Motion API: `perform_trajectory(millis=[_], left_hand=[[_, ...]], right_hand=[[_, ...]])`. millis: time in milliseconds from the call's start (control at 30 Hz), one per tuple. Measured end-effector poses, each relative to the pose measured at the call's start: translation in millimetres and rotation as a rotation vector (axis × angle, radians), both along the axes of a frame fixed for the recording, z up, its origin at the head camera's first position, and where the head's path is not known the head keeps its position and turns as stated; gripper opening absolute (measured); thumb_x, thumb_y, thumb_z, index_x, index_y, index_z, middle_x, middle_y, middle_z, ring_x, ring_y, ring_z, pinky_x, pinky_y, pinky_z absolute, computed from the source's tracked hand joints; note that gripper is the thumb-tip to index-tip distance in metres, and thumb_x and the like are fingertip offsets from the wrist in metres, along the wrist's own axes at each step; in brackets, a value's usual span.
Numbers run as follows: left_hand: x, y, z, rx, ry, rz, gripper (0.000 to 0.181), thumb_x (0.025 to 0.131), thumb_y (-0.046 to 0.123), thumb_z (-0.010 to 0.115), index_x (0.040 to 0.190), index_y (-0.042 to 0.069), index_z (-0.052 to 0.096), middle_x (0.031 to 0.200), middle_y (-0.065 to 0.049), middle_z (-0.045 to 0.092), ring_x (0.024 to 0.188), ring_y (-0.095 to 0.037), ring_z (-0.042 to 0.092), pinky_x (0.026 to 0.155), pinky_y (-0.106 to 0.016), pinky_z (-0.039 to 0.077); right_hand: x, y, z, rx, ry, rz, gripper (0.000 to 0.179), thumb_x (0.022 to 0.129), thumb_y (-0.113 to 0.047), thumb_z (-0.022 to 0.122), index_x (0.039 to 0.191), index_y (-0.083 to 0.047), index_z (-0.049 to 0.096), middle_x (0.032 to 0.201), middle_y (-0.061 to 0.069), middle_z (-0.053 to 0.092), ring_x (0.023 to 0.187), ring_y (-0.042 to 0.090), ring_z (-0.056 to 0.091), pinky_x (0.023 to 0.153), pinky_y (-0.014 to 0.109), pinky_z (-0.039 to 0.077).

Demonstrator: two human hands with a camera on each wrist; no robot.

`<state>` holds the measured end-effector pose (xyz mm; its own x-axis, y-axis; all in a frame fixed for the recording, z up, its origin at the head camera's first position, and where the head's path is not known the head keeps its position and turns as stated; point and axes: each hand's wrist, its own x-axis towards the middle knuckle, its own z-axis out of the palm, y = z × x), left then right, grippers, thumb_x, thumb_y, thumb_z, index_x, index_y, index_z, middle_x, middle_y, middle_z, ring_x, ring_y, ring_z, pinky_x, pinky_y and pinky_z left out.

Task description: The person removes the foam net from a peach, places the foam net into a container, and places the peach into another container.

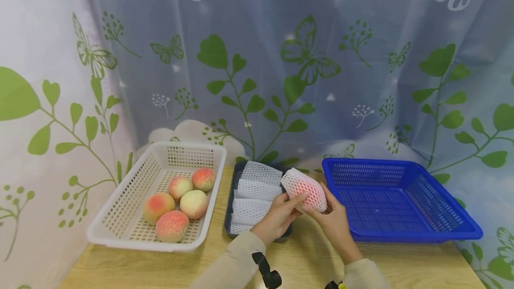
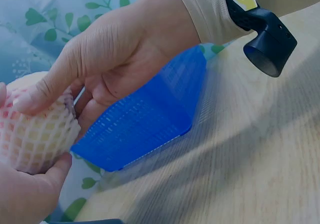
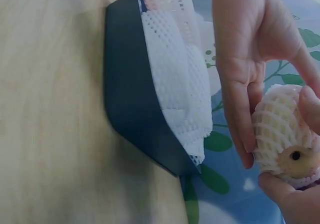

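Observation:
Both hands hold a peach (image 1: 307, 191) in a white foam net sleeve, above the table between the dark tray and the blue basket. On the peach's left side, my left hand (image 1: 279, 215) grips it with the thumb over the front. The right hand (image 1: 335, 222) holds it from the right and below, its thumb near the left one. In the right wrist view, the peach's end with a dark stem hollow (image 3: 296, 155) shows through the net's opening. Several flat foam net sleeves (image 1: 250, 208) lie in the dark tray (image 3: 127, 79) next to the left hand.
At the left stands a white basket (image 1: 98, 226) with several bare peaches (image 1: 172, 226). A blue basket (image 1: 413, 235) is at the right, close to the right hand. Behind the wooden table (image 1: 305, 258) hangs a leaf-patterned curtain (image 1: 257, 26).

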<state>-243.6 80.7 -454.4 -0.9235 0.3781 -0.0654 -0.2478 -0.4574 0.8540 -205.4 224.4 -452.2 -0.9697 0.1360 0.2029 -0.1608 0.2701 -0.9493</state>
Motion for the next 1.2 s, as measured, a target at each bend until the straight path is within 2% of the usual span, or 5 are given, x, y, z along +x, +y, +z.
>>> perform_trajectory(millis=[267, 467, 800, 1000, 1200], left_hand=[[10.5, 9.3, -5.2, -0.039, 0.000, 0.061, 0.038, 0.089, 0.017, 0.068, 0.117, -0.007, 0.059, 0.095, -0.001, 0.066, 0.083, -0.008, 0.061, 0.076, -0.022, 0.050], [18.5, 18.0, -11.5, -0.051, -0.001, 0.116, 0.044, 0.086, 0.013, 0.071, 0.121, -0.008, 0.054, 0.103, -0.007, 0.067, 0.088, -0.012, 0.063, 0.078, -0.023, 0.053], [25.6, 27.6, -25.7, -0.090, -0.016, 0.151, 0.048, 0.084, 0.016, 0.073, 0.120, -0.009, 0.052, 0.103, -0.009, 0.066, 0.086, -0.013, 0.062, 0.076, -0.024, 0.052], [30.6, 27.3, -29.1, -0.217, 0.033, 0.190, 0.050, 0.078, 0.010, 0.076, 0.118, -0.010, 0.053, 0.103, -0.010, 0.065, 0.089, -0.014, 0.061, 0.082, -0.027, 0.052], [36.2, 26.5, -30.6, -0.246, 0.047, 0.095, 0.046, 0.078, 0.008, 0.074, 0.116, -0.009, 0.056, 0.101, -0.008, 0.067, 0.090, -0.014, 0.061, 0.085, -0.029, 0.052]], right_hand=[[9.9, -3, -13.9, -0.096, 0.072, -0.076, 0.078, 0.080, -0.002, 0.076, 0.147, -0.002, 0.036, 0.138, 0.022, 0.049, 0.099, -0.006, 0.056, 0.079, 0.013, 0.052], [14.3, -4, -26.7, -0.079, 0.081, -0.148, 0.075, 0.080, -0.005, 0.077, 0.144, 0.001, 0.038, 0.138, 0.024, 0.048, 0.097, -0.010, 0.054, 0.078, 0.010, 0.050], [26.5, -5, -44.5, -0.073, 0.092, -0.210, 0.072, 0.079, -0.003, 0.077, 0.142, 0.003, 0.042, 0.135, 0.024, 0.050, 0.094, -0.010, 0.056, 0.077, 0.010, 0.050], [40.4, 4, -52.2, -0.037, 0.002, -0.079, 0.075, 0.087, -0.011, 0.072, 0.149, -0.002, 0.030, 0.141, 0.023, 0.045, 0.104, -0.007, 0.051, 0.085, 0.011, 0.046], [48.0, 16, -52.8, -0.089, -0.085, 0.028, 0.071, 0.096, -0.017, 0.059, 0.152, -0.004, 0.017, 0.149, 0.020, 0.032, 0.115, -0.003, 0.045, 0.090, 0.012, 0.042]])
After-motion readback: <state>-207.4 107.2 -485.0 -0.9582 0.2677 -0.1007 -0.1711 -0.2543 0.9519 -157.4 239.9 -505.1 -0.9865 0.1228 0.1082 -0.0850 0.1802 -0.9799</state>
